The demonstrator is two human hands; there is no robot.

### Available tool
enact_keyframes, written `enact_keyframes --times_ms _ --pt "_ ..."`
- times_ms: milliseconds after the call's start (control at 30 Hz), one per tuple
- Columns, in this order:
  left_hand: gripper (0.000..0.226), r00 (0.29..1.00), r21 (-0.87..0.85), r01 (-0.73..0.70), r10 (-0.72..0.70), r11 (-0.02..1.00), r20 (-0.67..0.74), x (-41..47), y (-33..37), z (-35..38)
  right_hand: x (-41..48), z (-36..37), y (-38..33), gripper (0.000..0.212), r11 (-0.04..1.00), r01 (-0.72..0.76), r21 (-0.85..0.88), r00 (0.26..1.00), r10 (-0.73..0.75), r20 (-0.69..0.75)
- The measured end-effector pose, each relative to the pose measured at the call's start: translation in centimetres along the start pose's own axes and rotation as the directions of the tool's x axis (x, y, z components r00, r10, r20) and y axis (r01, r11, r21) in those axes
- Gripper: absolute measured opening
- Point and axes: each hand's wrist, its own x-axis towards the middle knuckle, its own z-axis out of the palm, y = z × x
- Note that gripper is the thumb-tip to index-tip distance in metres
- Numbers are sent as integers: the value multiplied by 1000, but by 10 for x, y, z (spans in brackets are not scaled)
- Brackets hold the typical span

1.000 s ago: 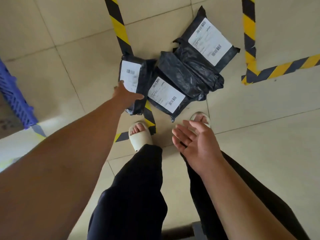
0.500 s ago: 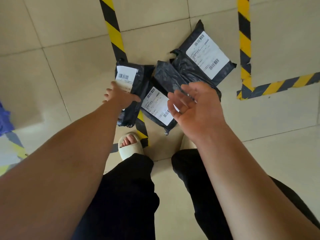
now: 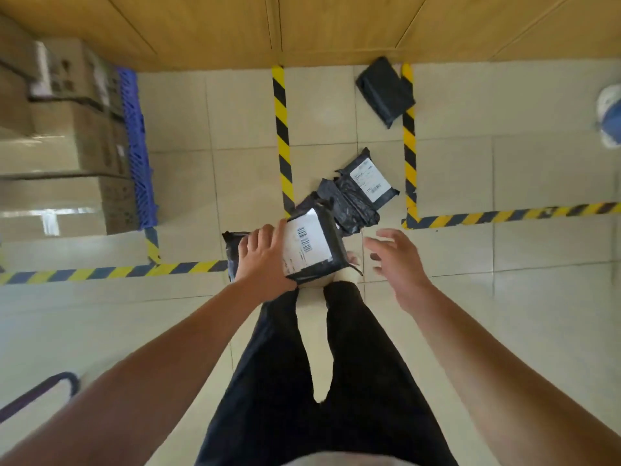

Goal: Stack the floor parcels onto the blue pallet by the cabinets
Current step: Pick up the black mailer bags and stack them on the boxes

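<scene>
1. Black mailer parcel (image 3: 311, 245) is gripped in my left hand (image 3: 265, 258), label up, and looks clear of the tiles. My right hand (image 3: 400, 269) is spread and empty just beside it.
2. Blue pallet (image 3: 137, 146), well left of that hand, carries only cardboard boxes (image 3: 67, 146), so I'd say stacking has barely begun.
3. Labelled mailer (image 3: 368, 186) and crumpled mailer (image 3: 354, 208) lie just beyond my right hand. The far mailer (image 3: 384, 90) sits ahead by the wooden cabinets (image 3: 302, 28).
4. Glossy tiled floor (image 3: 235, 112), hazard tape (image 3: 282, 139) striped across it.

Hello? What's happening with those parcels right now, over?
Left hand grips black plastic parcel with white label; right hand open, empty. Crumpled black parcel and flat black parcel lie on floor. Blue plastic pallet left, cardboard boxes stacked on it.
</scene>
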Motion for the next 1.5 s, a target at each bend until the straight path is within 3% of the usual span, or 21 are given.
enact_keyframes --times_ms 133,200,300,400,467,500,533,567,600,633,667,700,733,967,1267,1500 --pt "112 960 201 -240 263 950 -95 -82 24 -63 -66 -16 -63 57 926 239 -292 948 -157 278" --pt "103 923 303 -301 355 904 -144 -111 34 -82 -82 -17 -84 62 827 306 -472 887 -66 458" --pt "98 887 424 -262 390 867 -249 -139 44 -102 -96 -13 -104 43 716 379 -587 782 91 616" --pt "110 912 425 -101 255 900 -321 -171 47 -108 -108 -8 -111 37 696 466 -546 698 91 711" --pt "112 899 214 119 -14 970 -438 -194 49 -102 -110 -3 -106 35 762 454 -462 670 50 741" --pt "110 830 -8 232 -203 973 -520 -205 51 -100 -111 0 -102 34 806 428 -408 657 32 753" --pt "105 721 -304 301 -425 904 -548 -216 53 -98 -115 5 -98 33 843 400 -359 645 19 764" --pt "97 612 -638 275 -642 720 -461 -227 54 -98 -117 11 -93 31 873 370 -317 638 9 770" --pt "84 552 -892 157 -786 424 -276 -237 52 -96 -120 17 -86 31 900 330 -283 639 7 769" --pt "67 571 -995 19 -818 102 -73 -248 49 -92 -125 24 -78 32 920 292 -262 639 16 769" --pt "51 627 -986 -75 -776 -150 71 -259 46 -87 -130 33 -69 34 931 264 -252 637 28 771" --pt "40 683 -950 -109 -716 -294 143 -269 43 -79 -135 41 -59 37 940 238 -246 633 42 773" --pt "36 720 -919 -144 -676 -367 157 -283 37 -71 -144 55 -50 37 942 219 -253 620 65 782" --pt "58 775 -898 -209 -625 -388 90 -348 -44 -46 -208 152 -10 34 927 222 -301 579 123 806" --pt "46 784 -884 -232 -616 -406 77 -437 -209 -63 -307 308 29 34 929 200 -310 596 136 791" --pt "41 786 -889 -205 -610 -409 99 -439 -302 -96 -316 390 12 44 906 251 -341 635 111 764"
